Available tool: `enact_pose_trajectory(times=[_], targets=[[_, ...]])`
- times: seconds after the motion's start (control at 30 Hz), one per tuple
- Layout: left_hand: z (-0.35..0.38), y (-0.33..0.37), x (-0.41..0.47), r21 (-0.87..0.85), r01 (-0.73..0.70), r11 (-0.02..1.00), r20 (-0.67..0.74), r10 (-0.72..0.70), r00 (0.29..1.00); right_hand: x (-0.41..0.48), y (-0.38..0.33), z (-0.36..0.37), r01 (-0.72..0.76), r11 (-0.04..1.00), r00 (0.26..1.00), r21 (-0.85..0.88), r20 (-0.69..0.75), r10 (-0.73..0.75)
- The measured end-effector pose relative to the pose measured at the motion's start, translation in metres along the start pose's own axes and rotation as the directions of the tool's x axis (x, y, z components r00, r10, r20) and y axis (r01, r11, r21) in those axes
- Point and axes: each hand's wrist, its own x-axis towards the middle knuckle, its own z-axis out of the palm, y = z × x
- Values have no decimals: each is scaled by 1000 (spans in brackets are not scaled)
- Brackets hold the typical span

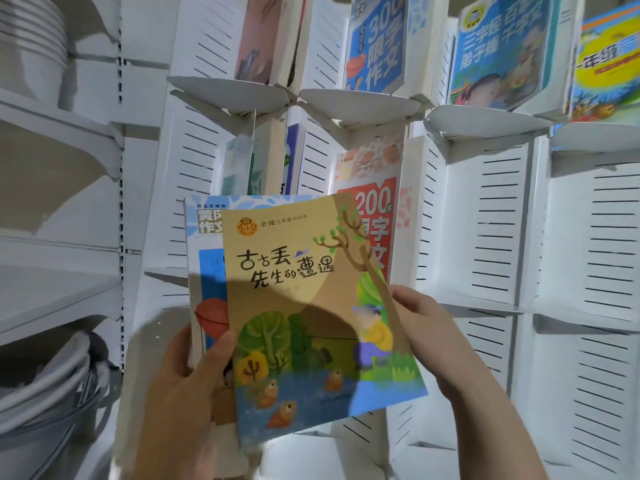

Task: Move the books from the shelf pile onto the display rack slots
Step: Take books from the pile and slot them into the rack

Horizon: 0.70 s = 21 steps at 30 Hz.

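A yellow picture book (311, 306) with a tree and fish on its cover is held upright in front of the white display rack (485, 220). My right hand (433, 334) grips its right edge. My left hand (187, 379) holds the lower left, thumb on the cover, together with a blue-and-white book (204, 244) stacked behind it. Directly behind them a red "200" book (375, 209) stands in a middle rack slot. Upper slots hold a blue "300" book (377, 43), a blue illustrated book (502, 50) and a yellow-blue book (606, 64).
White shelving (52, 202) stands to the left, with stacked white bowls (34, 32) up top and grey basins (45, 393) lower down. Slatted rack slots (491, 237) to the right and lower right hold no books. Two books (263, 161) stand edge-on in the middle-left slot.
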Motion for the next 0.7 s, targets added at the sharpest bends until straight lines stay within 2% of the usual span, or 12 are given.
enact_pose_trajectory(times=[0.07, 0.13, 0.2, 0.27, 0.33, 0.4, 0.5, 0.57, 0.7], targets=[[3, -1, -1, -22, 13, 1000, 13, -13, 1000, -6, 0, 1, 0, 1000, 1000, 26, -12, 0], [5, -2, -1, -37, 23, 999, 15, -23, 1000, -8, 3, 0, -66, 990, 996, 126, -59, 74], [7, -2, -1, -51, 41, 998, 17, -41, 999, -7, 7, -3, -119, 964, 992, 238, -13, 125], [9, -3, -1, -69, 57, 996, 24, -55, 998, -7, 12, -3, -92, 963, 995, 252, 68, 77], [10, -2, -2, -85, 63, 994, 34, -60, 998, -6, 17, -3, -35, 977, 996, 210, 87, 17], [11, 0, -3, -99, 59, 993, 44, -55, 998, -3, 19, -2, -11, 976, 1000, 218, 15, 8], [11, 3, -2, -110, 43, 993, 41, -39, 998, 5, 18, -4, 12, 884, 996, 468, -86, 32], [8, 5, 0, -122, 35, 992, 30, -31, 999, 12, 12, -12, 98, 825, 974, 557, -224, 35], [2, 11, 0, -127, 21, 992, 36, -17, 999, 36, 0, -29, 273, 852, 868, 448, -496, -17]])
